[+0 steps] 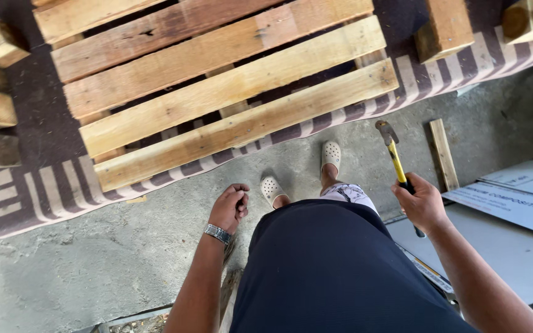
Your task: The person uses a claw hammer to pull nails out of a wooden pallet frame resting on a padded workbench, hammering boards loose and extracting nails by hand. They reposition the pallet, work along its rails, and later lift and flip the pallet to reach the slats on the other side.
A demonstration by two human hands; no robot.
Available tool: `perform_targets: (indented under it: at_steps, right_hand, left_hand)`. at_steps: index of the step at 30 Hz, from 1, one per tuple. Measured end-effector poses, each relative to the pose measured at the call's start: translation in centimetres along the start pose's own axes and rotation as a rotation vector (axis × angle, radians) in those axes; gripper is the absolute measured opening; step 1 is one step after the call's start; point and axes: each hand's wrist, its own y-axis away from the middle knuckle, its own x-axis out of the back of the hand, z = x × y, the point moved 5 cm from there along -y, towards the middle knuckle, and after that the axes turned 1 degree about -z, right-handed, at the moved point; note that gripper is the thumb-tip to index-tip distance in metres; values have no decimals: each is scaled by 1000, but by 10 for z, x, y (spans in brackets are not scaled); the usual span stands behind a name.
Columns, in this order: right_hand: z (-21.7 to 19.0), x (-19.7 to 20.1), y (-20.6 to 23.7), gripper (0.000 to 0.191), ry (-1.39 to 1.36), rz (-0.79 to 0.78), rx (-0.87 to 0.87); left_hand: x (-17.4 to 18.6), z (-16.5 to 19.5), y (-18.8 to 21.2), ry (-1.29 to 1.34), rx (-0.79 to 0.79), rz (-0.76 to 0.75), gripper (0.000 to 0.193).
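The wooden pallet [217, 92] is seen whole on the striped rug [26, 197], all its top slats in place and none lifted, so the work on it is judged barely begun; its slats run from near left to far right. A yellow-handled hammer [395, 157] is gripped by the closed right hand [424, 203], near right of the pallet, its long axis pointing away with the head at the far end; the left hand [229, 206] is curled loosely shut, and nothing can be seen in it.

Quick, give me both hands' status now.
Left hand: curled shut; whether it holds anything cannot be told.
Right hand: closed around the handle of a yellow hammer, head pointing away.
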Motion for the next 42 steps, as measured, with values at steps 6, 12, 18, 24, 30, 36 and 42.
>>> perform_targets:
  at_steps: [6,12,18,24,30,36,42]
  right_hand:
    - [8,26,-31,16,-95,-24,23]
    - [-12,68,-72,12,-139,-100,69]
    - [-89,91,-111,18,-188,-387,354]
    - [-138,95,-152,21,-357,-638,456]
    - [-138,90,-170,14,-418,-642,431]
    - [-136,89,-178,16,-463,-565,329]
    - [-140,91,-183,18,-453,-511,311]
  left_hand:
    - [-94,27,-22,195,-13,-72,16]
    - [-204,56,-49,241,-39,-179,10]
    - [-350,63,-91,363,-40,-543,22]
    - [-424,69,-122,-74,-249,-431,31]
    - [-428,77,-127,-1,-290,-387,42]
    - [-431,67,-135,65,-299,-374,30]
    - [-434,64,-144,-53,-478,-311,21]
